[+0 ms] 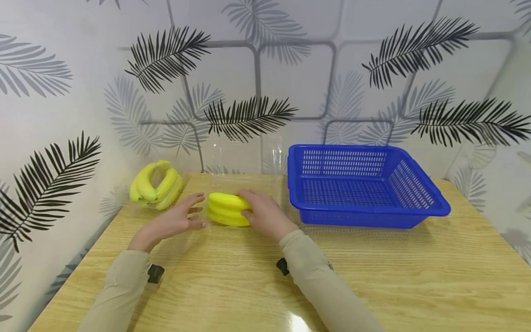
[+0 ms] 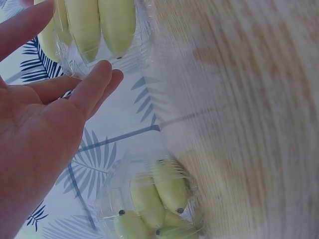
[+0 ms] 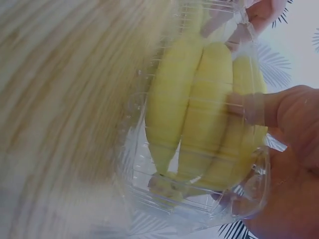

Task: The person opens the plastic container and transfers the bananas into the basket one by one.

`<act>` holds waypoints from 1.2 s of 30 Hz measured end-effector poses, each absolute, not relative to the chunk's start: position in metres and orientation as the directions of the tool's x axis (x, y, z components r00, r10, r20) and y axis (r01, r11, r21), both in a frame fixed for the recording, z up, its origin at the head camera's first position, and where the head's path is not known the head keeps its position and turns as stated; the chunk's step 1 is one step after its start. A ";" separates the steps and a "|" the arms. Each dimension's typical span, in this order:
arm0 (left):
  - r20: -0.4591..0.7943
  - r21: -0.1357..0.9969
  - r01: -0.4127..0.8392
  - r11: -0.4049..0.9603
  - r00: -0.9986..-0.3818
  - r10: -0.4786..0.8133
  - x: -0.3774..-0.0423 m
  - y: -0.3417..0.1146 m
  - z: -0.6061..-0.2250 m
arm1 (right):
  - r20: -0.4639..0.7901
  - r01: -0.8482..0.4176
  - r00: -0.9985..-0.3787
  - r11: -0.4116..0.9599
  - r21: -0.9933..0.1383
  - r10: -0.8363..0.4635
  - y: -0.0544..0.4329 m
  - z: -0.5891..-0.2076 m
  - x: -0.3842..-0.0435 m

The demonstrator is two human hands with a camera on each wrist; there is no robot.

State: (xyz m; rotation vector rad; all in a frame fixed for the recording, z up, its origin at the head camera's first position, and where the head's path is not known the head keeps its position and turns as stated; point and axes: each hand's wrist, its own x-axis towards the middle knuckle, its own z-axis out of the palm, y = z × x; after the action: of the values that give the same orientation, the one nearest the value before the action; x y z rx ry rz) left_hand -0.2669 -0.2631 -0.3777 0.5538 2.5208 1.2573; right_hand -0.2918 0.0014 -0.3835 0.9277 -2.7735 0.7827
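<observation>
The table bears clear boxes and a basket.

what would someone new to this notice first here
The big blue basket probably catches the eye first, on the right of the wooden table. Close behind come the bright yellow bananas in a clear container near the middle, gripped by the right hand, with the left hand just to their left. Dark palm leaves stand out on the pale wall behind.
</observation>
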 end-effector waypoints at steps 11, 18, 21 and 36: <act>-0.068 0.813 0.212 0.542 -0.890 0.451 -0.268 -0.262 -0.377 | 0.363 -0.636 -0.771 0.653 -0.410 -0.523 0.007 -0.369 -0.290; -0.060 0.811 0.217 0.543 -0.893 0.447 -0.268 -0.261 -0.373 | 0.465 -0.681 -0.726 0.624 -0.383 -0.507 0.018 -0.342 -0.285; -0.055 0.814 0.225 0.535 -0.887 0.458 -0.269 -0.261 -0.373 | 0.512 -0.703 -0.700 0.607 -0.371 -0.498 0.024 -0.331 -0.282; -0.036 0.821 0.238 0.518 -0.885 0.464 -0.268 -0.259 -0.379 | 0.573 -0.664 -0.720 0.629 -0.404 -0.392 0.081 -0.297 -0.273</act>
State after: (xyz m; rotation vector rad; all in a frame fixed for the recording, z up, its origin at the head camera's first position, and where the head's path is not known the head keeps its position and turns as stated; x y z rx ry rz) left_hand -0.2676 -0.2594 -0.3790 0.5923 2.5100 1.3003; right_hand -0.2730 0.0808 -0.2969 0.8335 -2.4179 0.8489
